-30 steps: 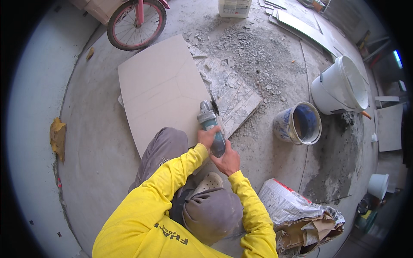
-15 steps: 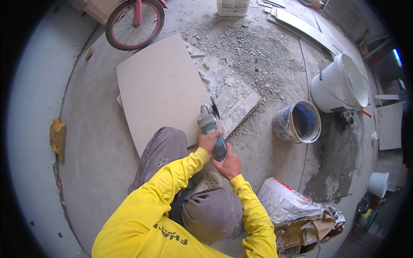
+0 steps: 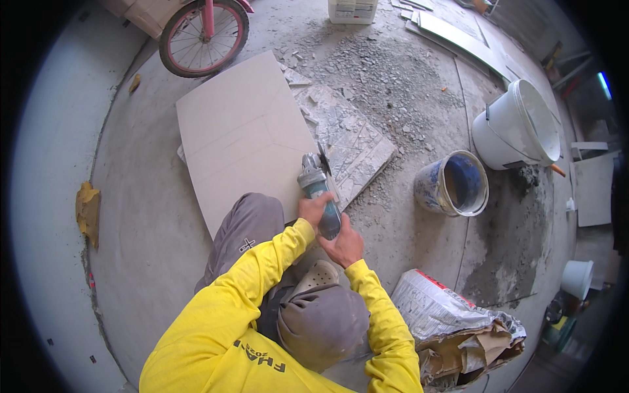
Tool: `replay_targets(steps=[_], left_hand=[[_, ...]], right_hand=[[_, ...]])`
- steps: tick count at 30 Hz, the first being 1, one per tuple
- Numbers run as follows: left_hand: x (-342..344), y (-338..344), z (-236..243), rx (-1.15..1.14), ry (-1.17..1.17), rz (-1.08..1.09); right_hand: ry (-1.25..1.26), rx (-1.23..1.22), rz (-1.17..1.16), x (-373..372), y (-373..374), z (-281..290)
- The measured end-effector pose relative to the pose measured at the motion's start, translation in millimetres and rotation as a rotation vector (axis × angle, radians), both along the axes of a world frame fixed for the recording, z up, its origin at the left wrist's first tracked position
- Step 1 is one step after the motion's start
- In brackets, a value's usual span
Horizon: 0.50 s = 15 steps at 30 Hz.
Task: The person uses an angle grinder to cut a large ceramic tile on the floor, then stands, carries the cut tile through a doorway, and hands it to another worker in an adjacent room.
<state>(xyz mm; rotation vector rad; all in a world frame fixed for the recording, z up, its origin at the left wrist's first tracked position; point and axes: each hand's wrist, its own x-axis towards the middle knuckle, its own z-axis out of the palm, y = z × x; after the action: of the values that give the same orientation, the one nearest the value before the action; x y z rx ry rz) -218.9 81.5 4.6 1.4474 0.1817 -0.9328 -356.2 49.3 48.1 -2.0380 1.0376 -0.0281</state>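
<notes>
A teal and grey angle grinder (image 3: pixel 316 185) is gripped between both my hands, its disc standing on edge at the right side of a large beige tile (image 3: pixel 242 131). My left hand (image 3: pixel 314 208) is closed around the middle of the grinder's body. Around its dark rear end my right hand (image 3: pixel 344 243) is closed too. Faint lines mark the tile's surface. Beneath the tile lies a dusty, scored slab (image 3: pixel 347 141) strewn with broken tile strips, partly hidden by it.
Grey rubble (image 3: pixel 393 85) spreads beyond the slab. A bucket of murky water (image 3: pixel 452 185) and a larger white bucket (image 3: pixel 514 128) stand to the right. A torn paper sack (image 3: pixel 458 327) lies near my right arm. A pink bicycle wheel (image 3: pixel 204 38) is at the far left.
The grinder and both my hands have shifted slightly away from me and to the left along the tile's right edge. The tile looks unmoved.
</notes>
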Motion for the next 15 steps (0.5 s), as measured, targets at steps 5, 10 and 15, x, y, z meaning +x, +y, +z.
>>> replay_targets(steps=[5,10,15], left_hand=[[9,-3,-3,0.018,0.034,0.011],[9,-3,-7,-0.004,0.020,0.010],[-2,1,-4,0.019,0.008,0.012]], right_hand=[[0.017,-0.008,-0.009,9,-3,-3],[-0.004,-0.028,0.006,9,-3,0],[-0.031,-0.022,0.017,-2,0,4]])
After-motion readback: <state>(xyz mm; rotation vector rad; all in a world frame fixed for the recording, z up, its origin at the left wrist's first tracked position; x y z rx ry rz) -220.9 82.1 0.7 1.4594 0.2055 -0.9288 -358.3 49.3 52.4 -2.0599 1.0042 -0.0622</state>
